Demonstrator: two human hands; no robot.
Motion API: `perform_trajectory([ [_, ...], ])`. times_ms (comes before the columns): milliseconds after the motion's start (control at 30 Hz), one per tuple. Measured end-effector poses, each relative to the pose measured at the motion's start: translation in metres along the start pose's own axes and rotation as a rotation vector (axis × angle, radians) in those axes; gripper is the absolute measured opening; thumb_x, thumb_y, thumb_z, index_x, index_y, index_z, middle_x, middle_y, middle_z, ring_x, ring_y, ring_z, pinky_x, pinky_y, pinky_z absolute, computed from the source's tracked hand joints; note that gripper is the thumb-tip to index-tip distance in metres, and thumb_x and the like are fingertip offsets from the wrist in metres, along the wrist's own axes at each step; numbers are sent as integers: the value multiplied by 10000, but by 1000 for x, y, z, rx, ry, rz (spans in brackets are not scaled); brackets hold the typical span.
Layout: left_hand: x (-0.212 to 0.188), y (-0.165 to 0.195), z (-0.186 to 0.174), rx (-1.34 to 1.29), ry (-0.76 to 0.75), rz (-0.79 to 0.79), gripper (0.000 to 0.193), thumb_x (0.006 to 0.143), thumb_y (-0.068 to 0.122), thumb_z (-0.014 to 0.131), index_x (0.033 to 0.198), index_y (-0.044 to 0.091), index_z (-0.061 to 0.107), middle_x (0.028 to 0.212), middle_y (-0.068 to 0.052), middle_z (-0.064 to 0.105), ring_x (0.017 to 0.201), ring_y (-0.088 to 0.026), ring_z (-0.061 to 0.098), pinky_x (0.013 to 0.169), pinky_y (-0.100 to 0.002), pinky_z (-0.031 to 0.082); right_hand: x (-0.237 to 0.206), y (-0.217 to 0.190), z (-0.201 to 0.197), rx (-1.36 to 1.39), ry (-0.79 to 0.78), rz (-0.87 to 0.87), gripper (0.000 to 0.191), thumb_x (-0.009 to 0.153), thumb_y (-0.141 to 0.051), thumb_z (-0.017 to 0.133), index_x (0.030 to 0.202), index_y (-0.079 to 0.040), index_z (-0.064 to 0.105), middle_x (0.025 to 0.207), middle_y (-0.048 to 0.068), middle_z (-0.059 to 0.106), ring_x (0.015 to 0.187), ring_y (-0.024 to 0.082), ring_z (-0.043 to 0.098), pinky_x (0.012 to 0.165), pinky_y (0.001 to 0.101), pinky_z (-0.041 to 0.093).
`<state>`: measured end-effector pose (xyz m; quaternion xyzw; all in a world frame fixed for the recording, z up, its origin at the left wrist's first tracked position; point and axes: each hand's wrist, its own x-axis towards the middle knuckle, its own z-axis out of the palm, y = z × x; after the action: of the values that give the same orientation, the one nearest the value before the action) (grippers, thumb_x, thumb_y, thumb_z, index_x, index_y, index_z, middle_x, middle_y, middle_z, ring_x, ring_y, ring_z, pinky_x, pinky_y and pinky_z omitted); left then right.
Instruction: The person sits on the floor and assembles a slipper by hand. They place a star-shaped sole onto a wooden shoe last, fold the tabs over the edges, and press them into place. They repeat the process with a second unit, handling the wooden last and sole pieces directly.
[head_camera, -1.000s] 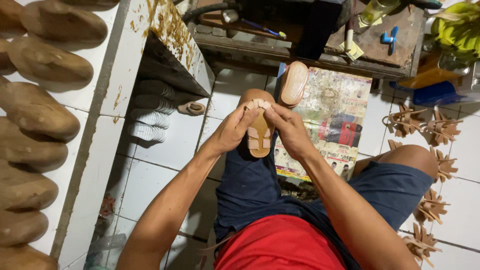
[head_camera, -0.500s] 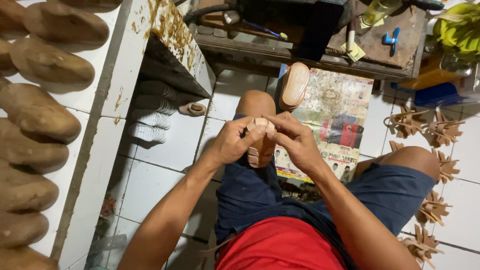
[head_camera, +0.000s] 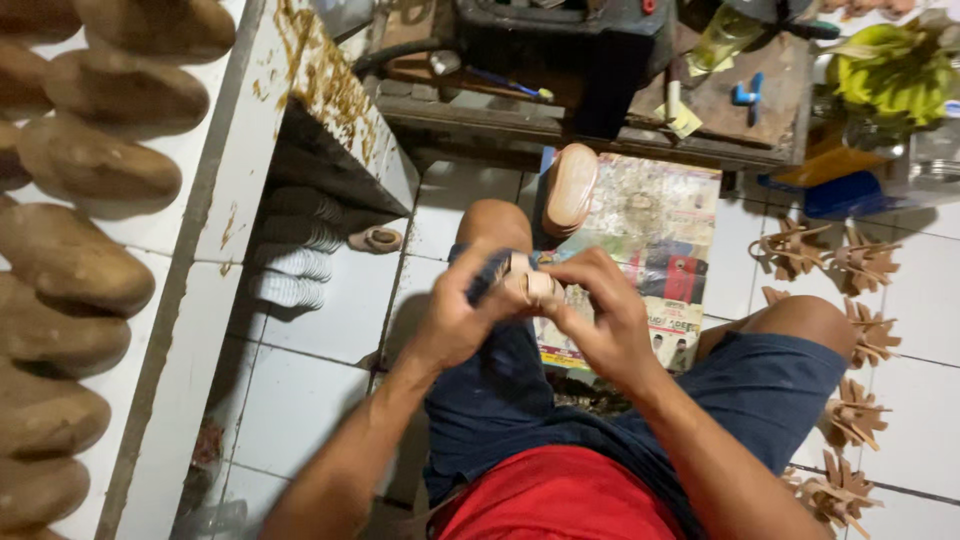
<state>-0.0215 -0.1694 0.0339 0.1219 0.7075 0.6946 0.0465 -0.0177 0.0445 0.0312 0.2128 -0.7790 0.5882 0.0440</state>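
I sit on a tiled floor with my knees apart. Both hands meet over my left thigh and grip a small tan sandal piece (head_camera: 530, 285) with straps. My left hand (head_camera: 455, 315) closes around its left side. My right hand (head_camera: 600, 315) pinches its right side from above. Most of the piece is hidden by my fingers. A tan sandal sole (head_camera: 570, 188) stands upright on the floor just beyond my left knee, on a printed paper sheet (head_camera: 660, 250).
Brown wooden shoe lasts (head_camera: 85, 260) line a white shelf on the left. White soles (head_camera: 295, 260) are stacked under a glue-stained white bench (head_camera: 330, 110). A cluttered wooden workbench (head_camera: 700, 110) stands ahead. Tan strap bundles (head_camera: 850, 330) lie on the floor at right.
My hands have folded in around the sandal piece and drawn it closer to my body; a second ago it lay flat and more exposed on my knee.
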Motion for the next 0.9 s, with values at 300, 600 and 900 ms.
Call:
perform_trajectory([
  [300, 32, 37, 54, -1219, -1, -251, 743, 1144, 592, 378, 1553, -24, 452, 1404, -234, 577, 1189, -337, 599, 1009, -457, 538, -20, -35, -28, -242, 172, -242, 482, 800, -11, 793, 1253, 0, 631, 1241, 196, 604, 1184, 315, 622, 1016, 373, 507],
  [600, 51, 54, 86, -1303, -263, -258, 631, 1182, 529, 394, 1490, -6, 524, 1322, -209, 635, 1094, -299, 673, 973, -445, 571, -72, 20, -41, 215, 521, 338, 211, 978, 1, 646, 1175, 63, 690, 995, 90, 708, 900, 132, 669, 821, 272, 552],
  [900, 43, 56, 98, -1157, -134, -397, 605, 1112, 521, 425, 1390, 1, 564, 1207, -183, 685, 998, -274, 707, 916, -428, 588, -93, 34, -42, 303, 474, 383, 132, 987, -35, 641, 1030, 67, 714, 886, 63, 703, 794, 113, 646, 727, 267, 538],
])
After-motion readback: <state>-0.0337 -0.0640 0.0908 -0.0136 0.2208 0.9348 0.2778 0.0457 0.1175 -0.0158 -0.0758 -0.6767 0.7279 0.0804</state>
